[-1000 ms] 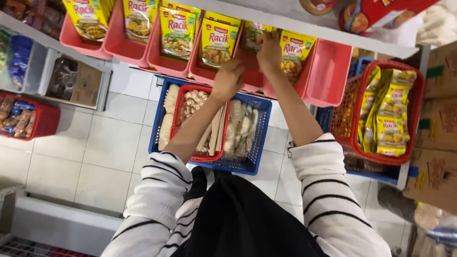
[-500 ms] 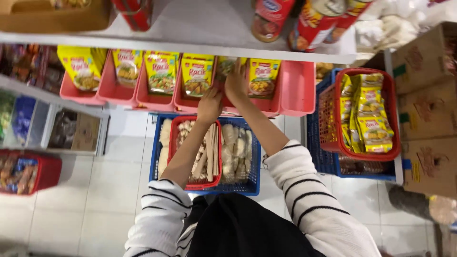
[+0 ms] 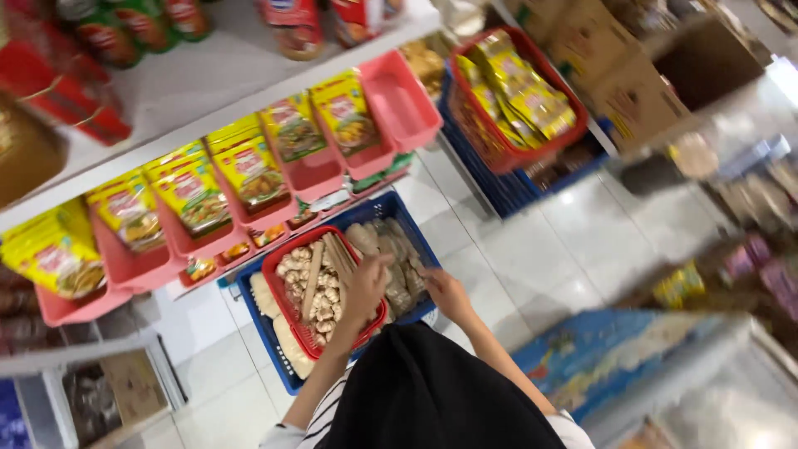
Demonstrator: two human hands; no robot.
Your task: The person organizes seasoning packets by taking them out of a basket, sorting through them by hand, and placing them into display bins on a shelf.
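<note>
My left hand (image 3: 366, 287) hovers over the right rim of a red basket (image 3: 278, 268) of pale wrapped snacks and sticks. My right hand (image 3: 445, 293) is beside it, over the brownish packs in the blue basket (image 3: 409, 209) that holds the red one. Both hands have curled fingers, and motion blur hides whether they hold anything. Above the baskets, yellow seasoning sachets (image 3: 249, 170) stand in pink trays (image 3: 407, 104) along a shelf edge. My striped sleeves and black garment (image 3: 432, 391) fill the bottom of the view.
A second red basket (image 3: 532, 154) of yellow packets sits on blue crates to the right. Brown cardboard boxes (image 3: 657, 75) are stacked beyond it. Red jars stand on the white shelf (image 3: 208, 75) above. White floor tiles (image 3: 573, 233) lie to the right, and a blue-topped counter (image 3: 615, 357) is at lower right.
Both hands have come down from the yellow sachets in the pink trays to the baskets on the floor. The view has swung and tilted to the right.
</note>
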